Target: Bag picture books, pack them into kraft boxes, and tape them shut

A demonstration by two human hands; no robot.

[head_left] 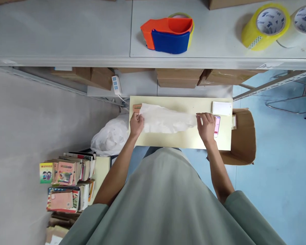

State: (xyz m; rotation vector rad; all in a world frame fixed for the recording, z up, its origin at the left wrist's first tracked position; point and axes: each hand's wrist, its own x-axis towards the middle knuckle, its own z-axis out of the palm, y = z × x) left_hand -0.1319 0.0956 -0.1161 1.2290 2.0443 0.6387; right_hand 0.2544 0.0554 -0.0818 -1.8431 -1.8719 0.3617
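Note:
A white, thin plastic bag or sheet (167, 119) stretches between my two hands over a cream tabletop (165, 140). My left hand (137, 125) is closed at its left end, thumb against fingers. Just above that hand, a small brown booklet or card (137, 108) shows partly from behind the white sheet. With fingertips pinched, my right hand (206, 126) holds the sheet's right end. A phone with a pink lit screen (217, 126) lies right beside the right hand, partly covered by it. Behind the phone is a stack of white cards or paper (221, 108).
Above the table runs a grey shelf (91, 34) bearing an orange-and-blue tape dispenser (170, 35) and tape rolls (266, 27). Cardboard boxes (178, 78) sit underneath. An open carton (244, 139) stands right, a white plastic bag (111, 136) left, near stacked books (66, 173).

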